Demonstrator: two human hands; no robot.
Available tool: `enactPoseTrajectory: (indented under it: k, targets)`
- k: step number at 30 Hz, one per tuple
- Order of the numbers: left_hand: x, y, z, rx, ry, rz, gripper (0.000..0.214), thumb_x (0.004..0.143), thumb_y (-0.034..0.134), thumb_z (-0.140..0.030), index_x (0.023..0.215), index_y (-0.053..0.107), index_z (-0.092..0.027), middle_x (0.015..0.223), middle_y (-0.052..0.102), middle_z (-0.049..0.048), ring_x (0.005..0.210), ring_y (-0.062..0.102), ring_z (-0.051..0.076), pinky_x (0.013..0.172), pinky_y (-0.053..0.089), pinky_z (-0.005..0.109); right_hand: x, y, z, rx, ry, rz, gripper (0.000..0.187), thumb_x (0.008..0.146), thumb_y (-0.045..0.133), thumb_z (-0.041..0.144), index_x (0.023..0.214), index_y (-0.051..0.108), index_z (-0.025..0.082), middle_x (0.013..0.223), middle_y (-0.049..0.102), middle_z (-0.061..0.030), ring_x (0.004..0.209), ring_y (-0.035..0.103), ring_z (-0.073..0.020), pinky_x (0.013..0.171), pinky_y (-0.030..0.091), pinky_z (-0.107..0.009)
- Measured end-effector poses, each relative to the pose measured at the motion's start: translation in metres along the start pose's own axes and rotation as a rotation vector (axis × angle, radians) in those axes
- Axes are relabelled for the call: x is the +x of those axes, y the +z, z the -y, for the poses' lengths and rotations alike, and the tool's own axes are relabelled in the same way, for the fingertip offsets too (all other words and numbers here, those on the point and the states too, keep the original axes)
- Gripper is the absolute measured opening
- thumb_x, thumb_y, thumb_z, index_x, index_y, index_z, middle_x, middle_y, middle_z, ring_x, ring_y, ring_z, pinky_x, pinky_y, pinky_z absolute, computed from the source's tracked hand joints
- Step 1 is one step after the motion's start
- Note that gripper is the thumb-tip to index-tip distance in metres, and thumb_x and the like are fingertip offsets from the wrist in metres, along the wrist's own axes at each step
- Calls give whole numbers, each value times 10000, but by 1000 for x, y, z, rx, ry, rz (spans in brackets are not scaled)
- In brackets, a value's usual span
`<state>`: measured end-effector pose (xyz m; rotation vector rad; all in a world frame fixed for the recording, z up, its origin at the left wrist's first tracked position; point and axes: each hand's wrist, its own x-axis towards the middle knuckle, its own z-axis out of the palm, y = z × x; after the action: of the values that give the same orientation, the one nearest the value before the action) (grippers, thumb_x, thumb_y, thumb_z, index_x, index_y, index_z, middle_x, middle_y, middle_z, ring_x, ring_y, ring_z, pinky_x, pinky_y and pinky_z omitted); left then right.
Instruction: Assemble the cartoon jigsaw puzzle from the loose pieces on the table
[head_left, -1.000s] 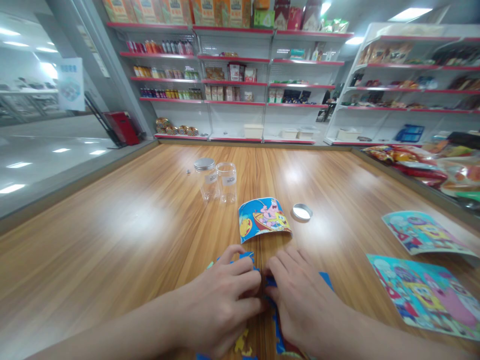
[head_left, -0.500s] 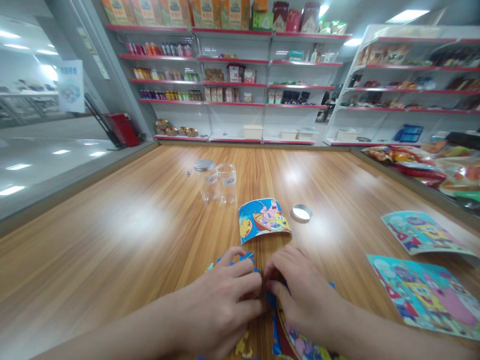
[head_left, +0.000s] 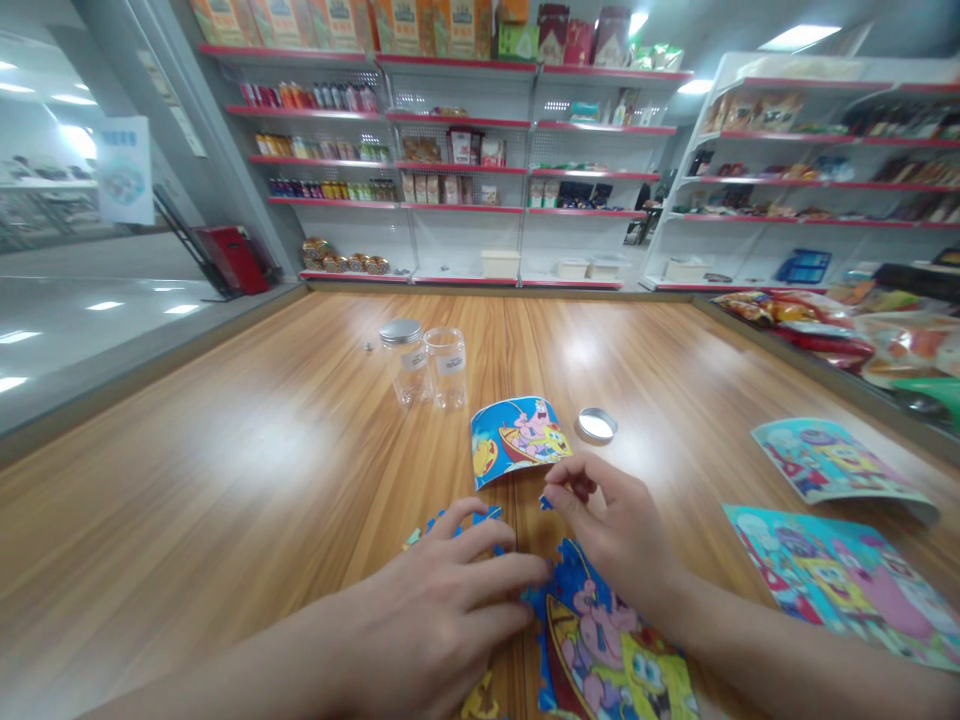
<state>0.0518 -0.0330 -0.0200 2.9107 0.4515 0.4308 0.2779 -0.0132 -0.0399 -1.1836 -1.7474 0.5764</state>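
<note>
A small blue jigsaw piece (head_left: 547, 503) is pinched between the thumb and fingers of my right hand (head_left: 611, 525), raised over the table. Below it lies a partly joined jigsaw puzzle (head_left: 600, 645) with pink and yellow cartoon figures and a jagged left edge. My left hand (head_left: 442, 605) rests with fingers spread, its fingertips at that left edge. Loose blue pieces (head_left: 487, 513) show beyond its knuckles, and yellow pieces (head_left: 480, 695) lie under its wrist side; the hand hides others. Just past my hands sits a curved picture card (head_left: 517, 440) with the same cartoon scene.
Two clear jars stand farther back, a lidded jar (head_left: 405, 365) and an open jar (head_left: 448, 370). A metal lid (head_left: 597, 425) lies right of the card. Two cartoon sheets, a curled sheet (head_left: 840, 460) and a flatter sheet (head_left: 847, 580), are at the right. Snack bags (head_left: 810, 325) lie beyond the table edge.
My right hand has lifted up and away from the puzzle with a blue piece in its fingers, uncovering more of the puzzle. My left hand's fingers have stretched toward the puzzle's edge.
</note>
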Motion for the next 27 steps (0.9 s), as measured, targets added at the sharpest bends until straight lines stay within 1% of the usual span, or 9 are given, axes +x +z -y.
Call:
enactPoseTrajectory:
  k: [2, 5, 9, 14, 17, 19, 21, 24, 27]
  targets:
    - [0, 1, 0, 2, 2, 12, 221, 880, 572, -183, 1094, 623, -209, 1373, 593, 23, 1106, 508, 280, 1024, 313, 514, 2, -1, -2, 29, 14, -41, 31, 899, 614, 204, 879, 635, 212, 742, 611, 20, 690, 524, -143, 654, 426, -278]
    - [1, 2, 0, 15, -6, 12, 163, 909, 554, -189, 1054, 623, -216, 1346, 621, 11, 1091, 513, 270, 1026, 325, 497, 3, -1, -3, 38, 11, -58, 28, 899, 618, 212, 883, 641, 207, 733, 609, 20, 684, 523, -140, 655, 429, -277]
    - [3, 1, -2, 31, -19, -18, 142, 917, 530, -159, 1008, 619, -221, 1250, 672, 16, 1013, 526, 260, 993, 362, 480, 2, -1, 0, 49, -20, -27, 33, 902, 598, 190, 885, 626, 196, 744, 617, 9, 680, 541, -138, 646, 434, -277]
    - [5, 0, -6, 11, -34, 3, 154, 915, 524, -161, 1029, 613, -214, 1185, 686, 22, 972, 515, 262, 971, 374, 485, -3, 1, 1, 119, 3, 53, 41, 931, 558, 201, 901, 585, 191, 702, 577, 12, 579, 508, -116, 517, 387, -250]
    - [3, 0, -6, -20, -41, -1, 148, 922, 532, -168, 1041, 608, -213, 1172, 681, 21, 983, 515, 257, 985, 370, 488, -3, 2, 1, 124, -17, 45, 24, 930, 573, 200, 927, 596, 193, 727, 603, 8, 597, 546, -119, 530, 421, -245]
    - [1, 2, -1, -60, -45, -60, 168, 920, 545, -159, 1072, 600, -208, 1134, 680, 34, 1002, 518, 254, 993, 375, 485, -4, 1, 2, 111, -75, 35, 17, 927, 589, 197, 937, 604, 196, 758, 629, 3, 642, 583, -126, 579, 463, -253]
    - [-2, 5, 5, -112, -79, -195, 208, 911, 581, -153, 1115, 580, -196, 1089, 671, 55, 1017, 522, 248, 969, 407, 459, -5, 1, 5, 70, -187, 45, 8, 921, 616, 201, 926, 610, 198, 764, 637, 2, 667, 592, -130, 616, 477, -262]
    - [-4, 14, 15, -180, -199, -401, 309, 896, 672, -191, 1177, 544, -182, 1077, 653, 78, 1020, 530, 233, 900, 466, 393, -10, 3, 9, 26, -382, 109, 39, 917, 644, 214, 913, 607, 202, 764, 635, 1, 696, 585, -138, 644, 471, -275]
    - [-2, 22, 17, -223, -211, -444, 268, 908, 676, -203, 1151, 565, -184, 993, 657, 70, 976, 539, 221, 855, 484, 367, -14, 8, 12, 21, -441, 177, 51, 938, 625, 219, 915, 581, 209, 765, 622, 6, 710, 574, -139, 647, 458, -273]
